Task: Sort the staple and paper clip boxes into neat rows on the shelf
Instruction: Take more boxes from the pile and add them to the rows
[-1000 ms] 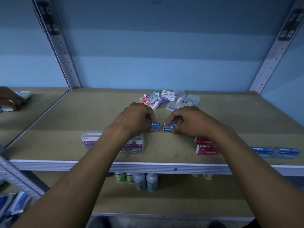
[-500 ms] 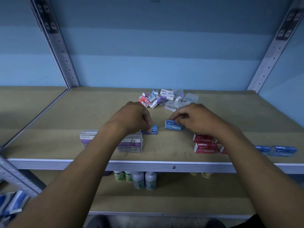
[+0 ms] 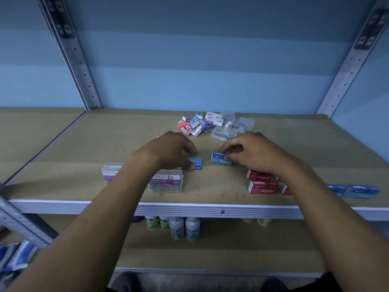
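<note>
Two bare forearms, no sleeves, watch or rings; left hand (image 3: 170,149); right hand (image 3: 251,151)

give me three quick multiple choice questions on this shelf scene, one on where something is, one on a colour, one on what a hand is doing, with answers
1. Where does the unsorted pile of small boxes lie?
A. at the back of the shelf, beyond the hands
B. on the lower shelf, beside the bottles
C. at the front right edge

2. What colour is the staples box in the right hand?
A. red
B. blue
C. purple

3. What is the left hand doing?
A. lying flat and open on the shelf
B. lifting a paper clip box
C. pinching a small blue box on the shelf

Answers: 1 A, the pile sits behind both hands. 2 B, its printed faces are blue. 3 C, its fingertips close on the box.
</note>
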